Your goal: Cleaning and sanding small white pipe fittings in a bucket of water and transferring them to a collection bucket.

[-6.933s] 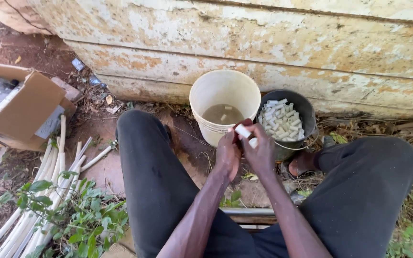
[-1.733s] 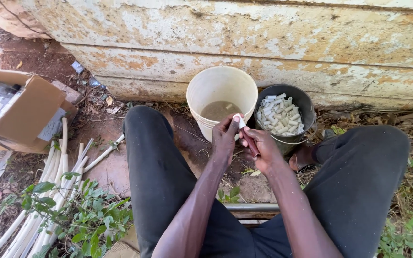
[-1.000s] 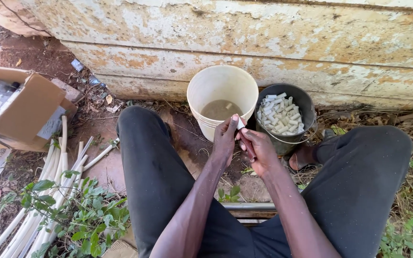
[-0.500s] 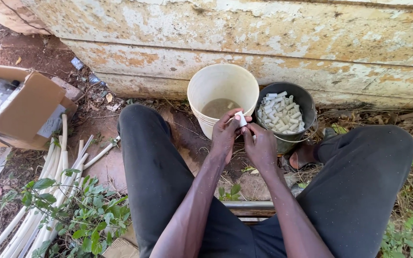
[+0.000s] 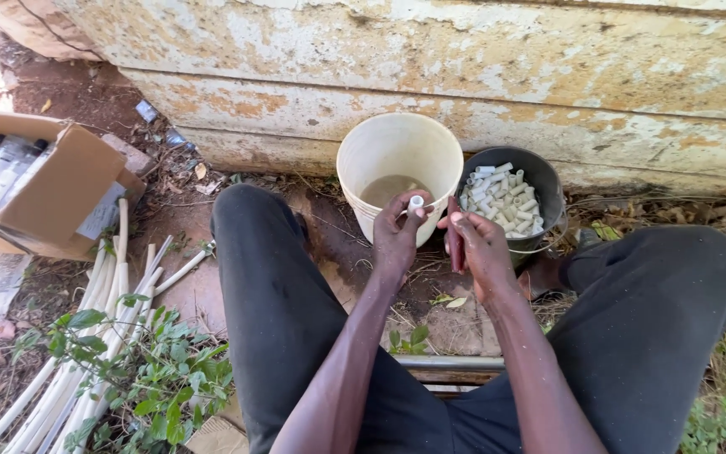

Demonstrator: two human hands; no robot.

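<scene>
My left hand [image 5: 397, 240] pinches a short white pipe piece [image 5: 415, 202] between thumb and fingertips, holding it upright just over the near rim of the cream bucket [image 5: 363, 147]. My right hand [image 5: 481, 248] sits just beside it at three o'clock, closed around a dark, slim tool [image 5: 454, 240] that points down from my fist; I cannot tell what kind of tool it is. The two hands are close but not touching.

The cream bucket stands at twelve o'clock from my hands, with a little murky liquid in its bottom. Touching it on the right, at about one o'clock, is a black bucket [image 5: 548, 181] filled with many more short white pipe pieces [image 5: 502, 197]. Both stand on bare dirt against a weathered, peeling wall [image 5: 464, 59].

My knees in black trousers [image 5: 270, 294] spread to either side of my arms. At nine o'clock long white pipes [image 5: 102, 294] lie on the ground among green weeds [image 5: 153, 370], and at ten o'clock an open cardboard box [image 5: 52, 193] holds grey tubes.
</scene>
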